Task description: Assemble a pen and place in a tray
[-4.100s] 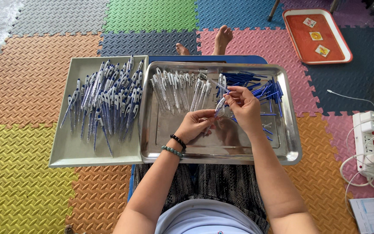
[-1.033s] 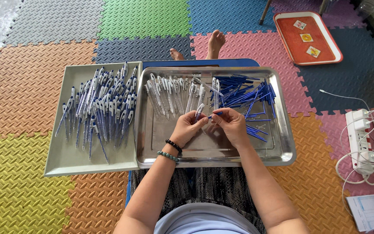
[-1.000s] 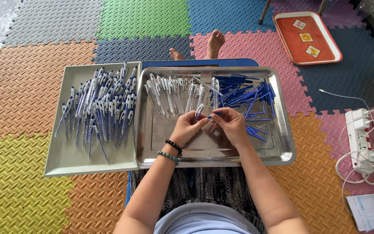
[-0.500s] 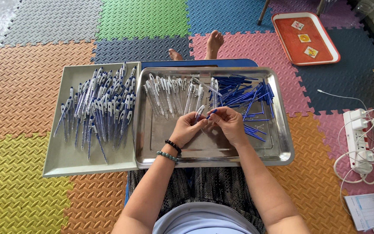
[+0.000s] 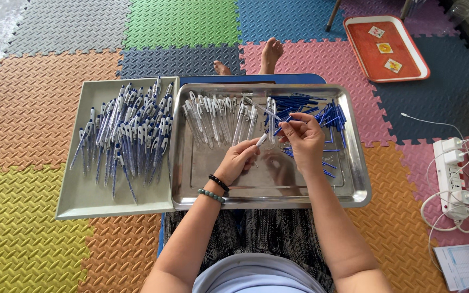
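Illumination: bright, even and diffuse, daylight in character. The floor at the eleven o'clock corner is washed out pale, so the strongest light falls there.

Shadows: soft and short. A faint dark reflection of the hands shows in the steel tray, directly beneath them.

Glare: mild sheen along the steel tray's rim and floor, without blown-out patches. The grey tray is matt and glare-free.

Sharpness: good at centre; individual pens resolve cleanly. No motion blur on the left hand or right hand.

Distortion: wide-angle bowing of mat seams towards all edges; corners slightly softer.
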